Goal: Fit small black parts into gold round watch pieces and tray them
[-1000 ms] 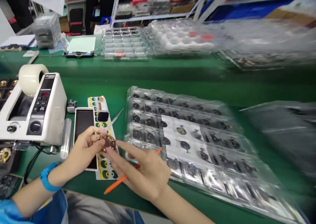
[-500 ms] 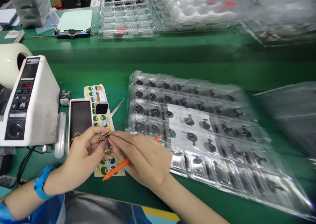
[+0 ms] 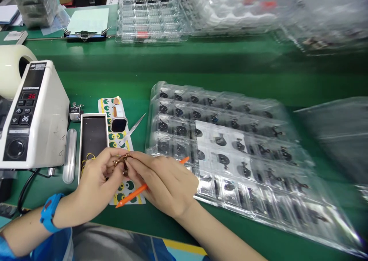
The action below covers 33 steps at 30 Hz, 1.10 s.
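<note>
My left hand [image 3: 96, 186] pinches a small copper-brown part [image 3: 123, 159], which looks like a flexible circuit piece, between thumb and fingers. The fingertips of my right hand [image 3: 166, 184] meet it at its right end. Under those fingers, tucked into the same hand, lies a slim orange pointed stick [image 3: 130, 196], slanting down to the left. Beneath both hands is a sheet of green and yellow ring-shaped stickers [image 3: 126, 194]. Just beyond the fingers, pointed metal tweezers [image 3: 132, 129] and a square-faced smartwatch [image 3: 118, 123] rest on that sheet.
Left stand a white tape dispenser [image 3: 43, 119], a tally counter [image 3: 75, 111], a clear tube [image 3: 69, 157] and a dark-lined box [image 3: 94, 134] holding yellow rings. A large clear tray [image 3: 247, 199] of black parts lies right. Behind are a clipboard [image 3: 87, 21] and stacked clear trays [image 3: 149, 23].
The copper-brown part has turned between my fingertips and now shows as a curved strip. The orange stick's lower tip has shifted slightly left. Both hands stay in nearly the same place.
</note>
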{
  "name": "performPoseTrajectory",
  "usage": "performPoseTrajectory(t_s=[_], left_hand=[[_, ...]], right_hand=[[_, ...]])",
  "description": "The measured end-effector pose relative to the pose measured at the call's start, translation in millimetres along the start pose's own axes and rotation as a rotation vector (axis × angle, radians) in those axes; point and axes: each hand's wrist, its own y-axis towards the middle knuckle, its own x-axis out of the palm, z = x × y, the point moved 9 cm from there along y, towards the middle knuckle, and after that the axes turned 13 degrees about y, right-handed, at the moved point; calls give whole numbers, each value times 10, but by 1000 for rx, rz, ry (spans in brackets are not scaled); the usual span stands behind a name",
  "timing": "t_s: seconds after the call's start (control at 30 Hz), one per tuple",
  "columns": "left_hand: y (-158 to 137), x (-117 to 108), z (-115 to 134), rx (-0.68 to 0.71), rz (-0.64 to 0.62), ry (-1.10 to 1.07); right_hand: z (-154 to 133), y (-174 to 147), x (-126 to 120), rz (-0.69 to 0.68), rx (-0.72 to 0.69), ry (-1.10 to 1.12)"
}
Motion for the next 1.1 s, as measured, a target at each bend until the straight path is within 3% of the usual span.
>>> performPoseTrajectory(t_s=[0.23, 0.4, 0.57, 0.73, 0.9, 1.1], left_hand=[[-5, 19, -21, 1, 1, 24], [48, -6, -24, -47, 23, -78], [133, -44, -56, -138, 8, -283], [156, -70, -41, -167, -18, -340], [128, -56, 28, -161, -60, -328], [123, -30, 47, -180, -79, -287]], right_hand=[[-6, -10, 11, 10, -7, -11], [19, -6, 1, 48, 43, 15], [212, 11, -42, 40, 272, 302], [460, -32, -66, 45, 559, 642], [404, -21, 113, -154, 583, 793], [313, -25, 174, -199, 515, 804]])
